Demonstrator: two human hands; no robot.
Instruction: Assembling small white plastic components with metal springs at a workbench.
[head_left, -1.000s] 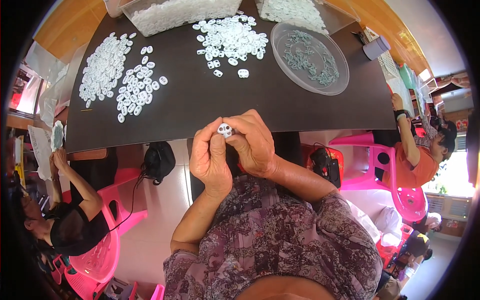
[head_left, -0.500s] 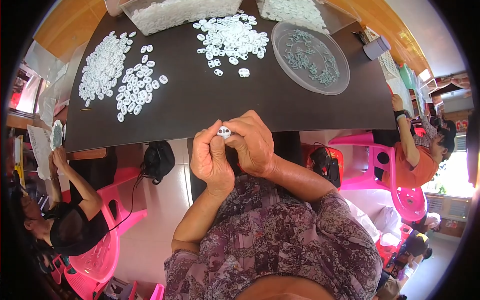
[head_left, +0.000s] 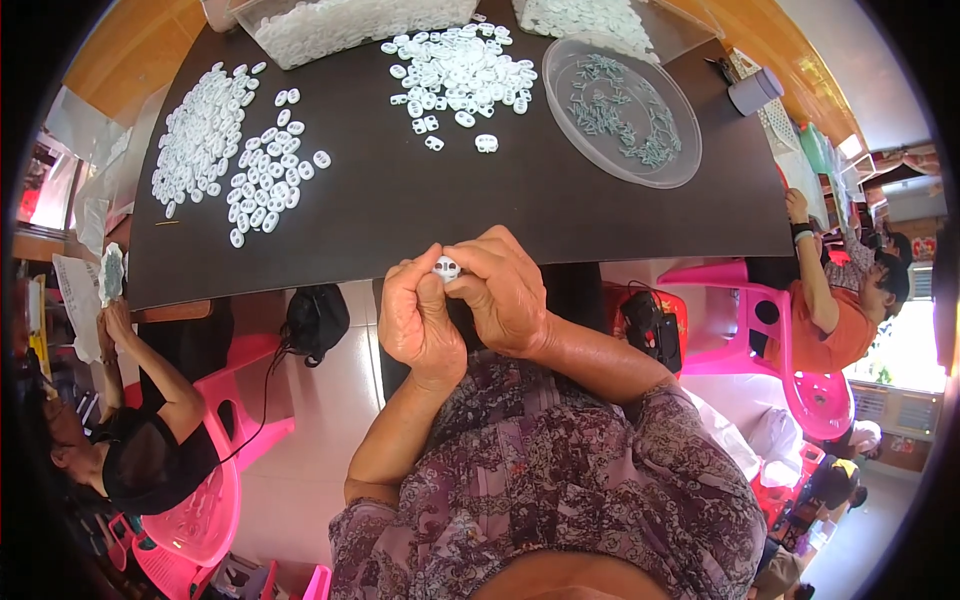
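A small white two-holed plastic piece, like a cord lock (head_left: 446, 268), is pinched between the fingertips of both hands just off the table's near edge. My left hand (head_left: 418, 315) grips its left side with thumb and forefinger. From the other side, my right hand (head_left: 500, 290) presses it with its thumb and curled forefinger. Its two dark holes show between the fingers; the rest is partly covered. Beyond the hands, a loose heap of similar white pieces (head_left: 465, 70) lies on the dark table (head_left: 380, 210), with a single white piece (head_left: 486, 143) in front of it.
A round clear tray (head_left: 690, 165) at the right holds many small grey-green parts, possibly springs. White oval pieces (head_left: 200, 135) are heaped at the left. Clear bins (head_left: 290, 55) and a grey cup (head_left: 755, 92) stand farther back. People sit on pink chairs (head_left: 740, 330) at both sides.
Both hands keep their pinch on the white piece and have barely shifted. The right knuckles sit slightly lower. The view has drifted slightly.
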